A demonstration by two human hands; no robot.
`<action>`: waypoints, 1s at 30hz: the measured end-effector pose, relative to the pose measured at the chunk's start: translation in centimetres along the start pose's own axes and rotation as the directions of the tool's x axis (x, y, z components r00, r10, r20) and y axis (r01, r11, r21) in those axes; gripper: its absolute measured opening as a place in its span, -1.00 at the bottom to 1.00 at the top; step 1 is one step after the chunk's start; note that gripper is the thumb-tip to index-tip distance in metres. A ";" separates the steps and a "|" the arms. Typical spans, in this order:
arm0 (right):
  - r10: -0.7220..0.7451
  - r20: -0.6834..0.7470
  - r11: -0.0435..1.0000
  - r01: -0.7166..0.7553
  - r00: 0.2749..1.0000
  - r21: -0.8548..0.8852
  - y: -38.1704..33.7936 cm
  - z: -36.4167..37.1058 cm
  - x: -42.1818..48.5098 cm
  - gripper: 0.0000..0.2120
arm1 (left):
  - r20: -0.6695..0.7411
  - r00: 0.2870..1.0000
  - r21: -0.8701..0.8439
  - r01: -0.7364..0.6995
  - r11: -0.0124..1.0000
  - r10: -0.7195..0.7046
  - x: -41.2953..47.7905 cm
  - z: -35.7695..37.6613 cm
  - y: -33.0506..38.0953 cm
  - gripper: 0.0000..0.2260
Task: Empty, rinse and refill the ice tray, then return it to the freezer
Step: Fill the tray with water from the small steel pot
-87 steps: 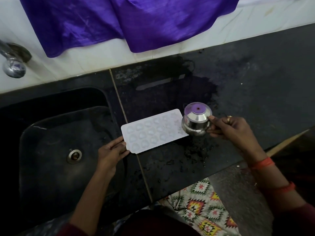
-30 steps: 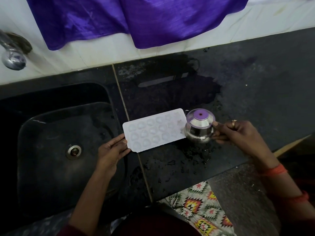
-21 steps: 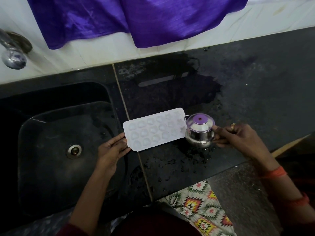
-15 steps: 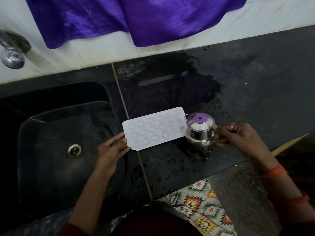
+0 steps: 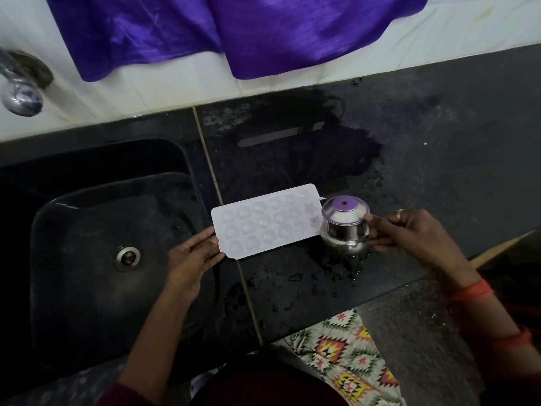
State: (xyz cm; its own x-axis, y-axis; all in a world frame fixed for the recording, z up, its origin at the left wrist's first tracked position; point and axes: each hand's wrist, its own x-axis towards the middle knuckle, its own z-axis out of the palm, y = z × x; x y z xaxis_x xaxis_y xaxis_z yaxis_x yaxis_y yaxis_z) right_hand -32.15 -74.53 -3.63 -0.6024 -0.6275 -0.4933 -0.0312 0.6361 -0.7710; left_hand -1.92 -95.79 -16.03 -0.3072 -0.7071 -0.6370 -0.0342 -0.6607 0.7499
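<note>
Spillage threatened if the small round steel pot [image 5: 345, 230], gripped by the right hand [image 5: 409, 232], tipped too fast. Left hand [image 5: 193, 256], flat, steadied the white rectangular plastic ice tray [image 5: 265, 221] on the wet black surface [image 5: 307, 282].

White rectangular ice tray [image 5: 265, 221], rounded corners, three rows of round wells facing up; it lies flat at frame centre, long side slanting up to the right; small steel pot [image 5: 345, 232], round-bellied, tipped toward the tray's right end, just beside it.
</note>
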 end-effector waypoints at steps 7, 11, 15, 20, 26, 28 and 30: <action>-0.015 0.020 1.000 0.016 1.000 -0.022 -0.5 -0.1 -0.3 -0.61 | 0.003 1.000 0.003 -0.006 1.000 0.006 0.2 0.0 0.1 -0.73; -0.018 0.013 1.000 0.019 1.000 -0.016 -0.6 0.0 -0.5 -0.58 | 0.009 1.000 0.004 -0.003 1.000 0.003 0.2 -0.1 0.2 -0.74; -0.038 0.021 0.997 0.039 0.999 -0.068 -0.5 -0.2 -0.7 -0.62 | 0.015 1.000 0.006 -0.011 1.000 0.011 0.1 -0.1 0.2 -0.75; -0.056 0.019 0.995 0.058 0.998 -0.082 -0.4 -0.6 -1.5 -0.63 | 0.012 1.000 0.002 -0.011 1.000 0.011 0.2 -0.1 0.2 -0.76; -0.038 0.027 0.993 0.041 0.999 -0.110 -0.4 -1.0 -2.3 -0.63 | 0.011 1.000 0.004 -0.011 1.000 0.011 0.3 -0.1 0.2 -0.75; -0.029 0.035 0.991 0.034 0.999 -0.131 -0.3 -1.0 -2.4 -0.64 | 0.014 1.000 0.005 -0.010 1.000 0.010 0.2 -0.1 0.2 -0.75; -0.031 0.032 0.991 0.035 0.999 -0.133 -0.3 -0.9 -2.4 -0.67 | 0.017 1.000 0.005 -0.012 1.000 0.011 0.2 -0.1 0.2 -0.75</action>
State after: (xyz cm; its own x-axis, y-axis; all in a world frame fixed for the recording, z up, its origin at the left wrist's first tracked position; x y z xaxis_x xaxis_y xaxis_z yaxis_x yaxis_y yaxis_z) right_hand -31.41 -72.80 -1.81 -0.5750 -0.6609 -0.4823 -0.1579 0.6681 -0.7272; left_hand -1.93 -96.13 -16.02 -0.3233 -0.7103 -0.6253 -0.0356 -0.6511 0.7581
